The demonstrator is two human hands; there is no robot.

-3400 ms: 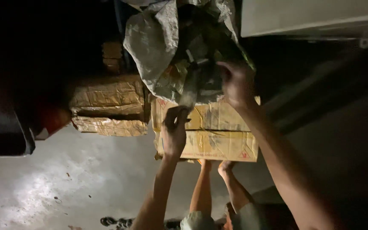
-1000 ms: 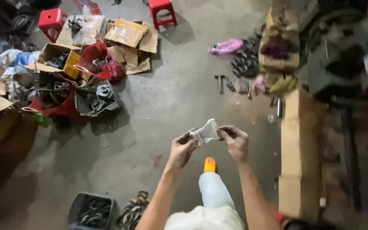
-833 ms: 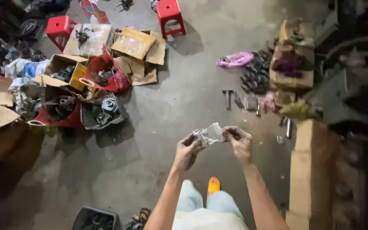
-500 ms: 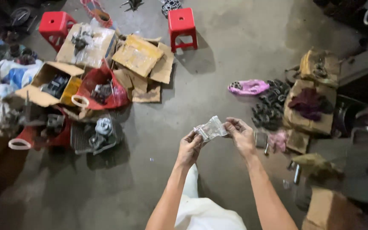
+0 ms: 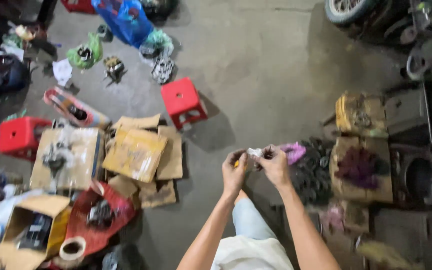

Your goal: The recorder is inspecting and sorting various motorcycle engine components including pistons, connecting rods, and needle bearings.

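Note:
My left hand and my right hand are raised together in front of me above a grey concrete floor. Between their fingertips they pinch a small crumpled clear plastic bag, bunched up and partly hidden by the fingers. What is inside the bag cannot be made out. My leg in light trousers shows below the hands.
A red plastic stool stands ahead, another red stool at far left. Flattened and open cardboard boxes with metal parts lie left. Boxes with dark parts and a pink cloth sit right. A wheel is top right.
The view has swung and moved forward across the floor. My hands have drawn closer together and the plastic bag is now bunched smaller between them.

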